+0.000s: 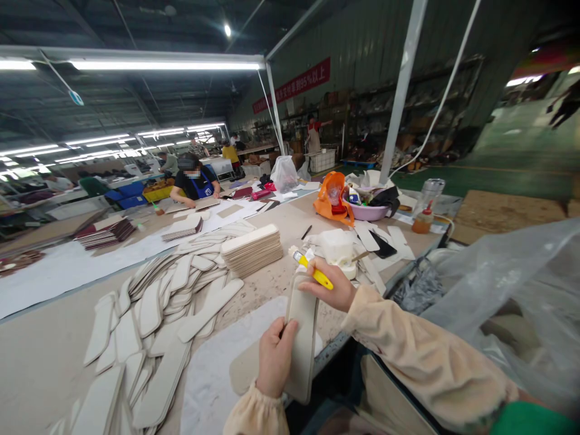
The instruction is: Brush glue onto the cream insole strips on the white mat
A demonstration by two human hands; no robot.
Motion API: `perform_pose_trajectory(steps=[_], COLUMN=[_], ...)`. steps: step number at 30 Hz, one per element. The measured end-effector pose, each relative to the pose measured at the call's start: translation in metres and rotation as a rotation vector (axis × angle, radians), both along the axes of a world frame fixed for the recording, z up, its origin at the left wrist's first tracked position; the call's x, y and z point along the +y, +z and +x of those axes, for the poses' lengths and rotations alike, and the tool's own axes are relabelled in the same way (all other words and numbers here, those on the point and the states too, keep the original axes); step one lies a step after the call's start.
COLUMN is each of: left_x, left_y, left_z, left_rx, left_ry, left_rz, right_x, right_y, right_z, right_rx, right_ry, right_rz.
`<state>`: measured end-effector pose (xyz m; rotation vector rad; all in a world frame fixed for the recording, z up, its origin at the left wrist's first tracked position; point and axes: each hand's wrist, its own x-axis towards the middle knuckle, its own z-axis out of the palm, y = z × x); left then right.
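My left hand [275, 356] is closed round the left edge of a long pale board strip with rounded ends [302, 329], thumb on its face. The strip is tilted up at the table's near edge. In my right hand [333, 287] is a paintbrush with a yellow handle [322, 278], its bristles pointing up and left. The fingers of that hand also lie at the strip's upper end; whether they grip it, I cannot tell. Beneath my left hand, another strip [244, 368] lies on a white sheet [212, 377].
Loose pale strips [158, 308] spread over the left of the table, beside a neat stack of strips [252, 249]. A white plastic tub [338, 246], a purple basin [369, 211], an orange bag [333, 196] and a bottle of amber liquid [423, 220] stand beyond. A co-worker [194, 180] sits across.
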<state>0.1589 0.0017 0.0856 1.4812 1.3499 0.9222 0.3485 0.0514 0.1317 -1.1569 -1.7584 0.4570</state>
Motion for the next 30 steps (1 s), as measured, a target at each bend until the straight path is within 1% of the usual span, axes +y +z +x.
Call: perform_pose_trajectory(steps=[3, 5, 8, 10, 12, 14, 17, 22, 27, 30], left_x=[-0.002, -0.005, -0.013, -0.019, -0.026, -0.032, -0.037, -0.040, -0.039, -0.038], left_y=[-0.003, -0.007, -0.017, -0.026, -0.035, -0.041, -0.046, -0.044, -0.042, -0.043], left_z=[0.003, 0.002, -0.005, -0.011, -0.017, -0.021, -0.022, -0.021, -0.026, -0.032], left_rx=[-0.053, -0.175, -0.379, -0.439, -0.480, -0.531, -0.596, -0.639, -0.720, -0.757], left_ry=[-0.009, -0.080, -0.224, -0.285, -0.310, -0.311, -0.295, -0.247, -0.267, -0.199], left_rz=[-0.038, -0.117, -0.268, -0.336, -0.381, -0.418, -0.446, -0.502, -0.577, -0.613], right_x=[0.002, 0.005, 0.012, 0.016, 0.019, 0.021, 0.022, 0.026, 0.031, 0.034], right_y=[-0.002, -0.004, -0.010, -0.015, -0.021, -0.027, -0.034, -0.041, -0.052, -0.061], right_z=[0.000, 0.001, 0.007, 0.012, 0.015, 0.016, 0.016, 0.015, 0.019, 0.020], right_rx=[0.010, 0.034, 0.074, 0.097, 0.108, 0.101, 0.095, 0.132, 0.191, 0.209], right_ry=[-0.018, -0.033, -0.051, -0.059, -0.070, -0.078, -0.081, -0.093, -0.029, 0.007], right_rz=[0.000, -0.008, -0.007, -0.015, -0.024, -0.032, -0.048, -0.085, -0.139, -0.165])
